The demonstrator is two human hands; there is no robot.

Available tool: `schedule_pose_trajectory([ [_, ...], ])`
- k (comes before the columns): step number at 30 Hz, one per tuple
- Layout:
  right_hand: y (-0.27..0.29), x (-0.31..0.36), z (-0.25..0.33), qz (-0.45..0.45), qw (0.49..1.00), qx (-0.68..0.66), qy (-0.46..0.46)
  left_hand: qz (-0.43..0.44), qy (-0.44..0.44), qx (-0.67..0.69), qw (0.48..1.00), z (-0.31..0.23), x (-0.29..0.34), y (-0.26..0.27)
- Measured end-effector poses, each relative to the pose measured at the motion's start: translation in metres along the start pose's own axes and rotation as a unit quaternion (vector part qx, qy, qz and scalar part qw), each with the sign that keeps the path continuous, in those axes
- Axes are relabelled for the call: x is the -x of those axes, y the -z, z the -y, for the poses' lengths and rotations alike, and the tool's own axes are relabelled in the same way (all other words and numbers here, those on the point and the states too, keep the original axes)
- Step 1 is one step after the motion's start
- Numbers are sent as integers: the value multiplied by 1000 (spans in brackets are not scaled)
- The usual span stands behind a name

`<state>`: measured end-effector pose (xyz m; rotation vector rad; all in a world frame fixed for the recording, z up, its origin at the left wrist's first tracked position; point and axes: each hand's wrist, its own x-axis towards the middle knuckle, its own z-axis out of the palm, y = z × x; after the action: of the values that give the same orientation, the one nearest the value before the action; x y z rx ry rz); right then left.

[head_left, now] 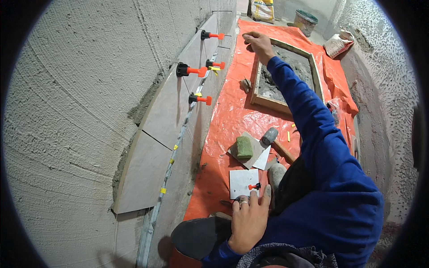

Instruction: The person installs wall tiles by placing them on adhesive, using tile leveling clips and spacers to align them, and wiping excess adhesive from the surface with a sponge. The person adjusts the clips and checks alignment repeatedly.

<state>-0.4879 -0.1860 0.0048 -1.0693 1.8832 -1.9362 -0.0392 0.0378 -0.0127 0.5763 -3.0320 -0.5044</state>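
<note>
My right hand (260,46) is stretched far forward near the wooden-framed mortar tray (278,106), its fingers curled together; whatever they may hold is too small to make out. Low in the view, my left hand (250,222) reaches over the near edge of a small white tile (239,179), its thumb and fingers apart. A red and black levelling clip (254,186) lies on that tile, just ahead of the fingertips. On the left wall, grey tiles (145,172) carry several red-handled levelling clips, one of them a large clip (191,70).
A metal rail (154,219) with yellow wedges runs under the wall tiles. On the orange sheet (214,154) lie a green sponge (244,147), a rubber mallet (270,136) and a tile offcut (255,154). A bucket (305,22) and bags stand at the far end.
</note>
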Motion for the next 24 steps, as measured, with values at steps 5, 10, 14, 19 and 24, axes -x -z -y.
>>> schedule_pose_trajectory([
  [5, -32, 3, -42, 6, 999, 19, -45, -17, 32, -24, 999, -10, -2, 7],
  [10, -71, 8, -66, 62, 991, -37, -112, 1, 76, -32, 997, -17, -16, 6],
  [14, -80, 13, -74, 76, 974, -96, -192, 47, 39, -62, 996, -26, -29, 2],
  [19, -83, 10, -75, 100, 946, -188, -244, 40, 52, -38, 997, -30, -43, -3],
  [24, -88, 11, -78, 124, 923, -203, -301, 76, 40, -56, 995, -37, -48, -5],
])
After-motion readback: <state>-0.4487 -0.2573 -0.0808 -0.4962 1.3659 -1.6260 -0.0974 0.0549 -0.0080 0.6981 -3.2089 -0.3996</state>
